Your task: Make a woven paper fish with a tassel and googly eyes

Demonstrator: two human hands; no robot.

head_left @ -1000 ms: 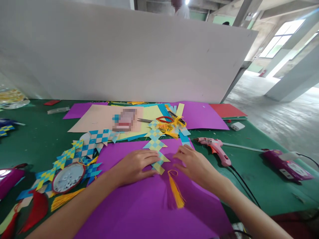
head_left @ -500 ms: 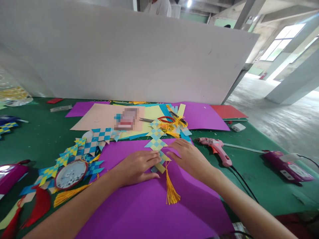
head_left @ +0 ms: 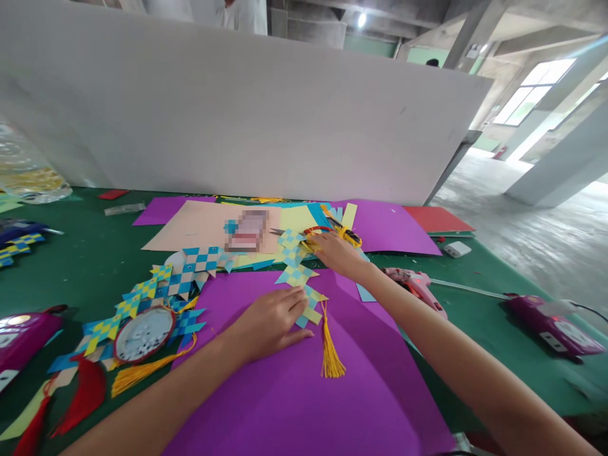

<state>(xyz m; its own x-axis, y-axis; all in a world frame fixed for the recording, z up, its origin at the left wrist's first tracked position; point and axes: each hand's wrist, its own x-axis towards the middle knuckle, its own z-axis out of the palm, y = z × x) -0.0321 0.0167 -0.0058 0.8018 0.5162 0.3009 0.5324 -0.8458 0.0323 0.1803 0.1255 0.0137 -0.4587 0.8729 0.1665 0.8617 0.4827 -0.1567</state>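
Our right hand (head_left: 338, 254) is now out over the yellow cord (head_left: 352, 237) and the red-handled scissors (head_left: 317, 229), where half a second ago it was at the edge of the strip (head_left: 295, 275). Its fingers point away from us, slightly bent; we cannot tell whether they pinch anything, as the hand hides their tips.

Our left hand (head_left: 274, 320) stays where it was, palm down, fingers close together and thumb set apart, resting on the near end of the strip. The checked strip lies on the purple sheet (head_left: 289, 405), its far end near the scissors.

The tassel (head_left: 332, 354) has changed place too: a second ago its loop lay open, apart from the strip; now its top meets the strip's right-hand point and its threads fan toward us. We judge it placed there, though we cannot see whether it is fixed. With the right hand gone, only the left steadies the work, and neither hand touches the tassel.
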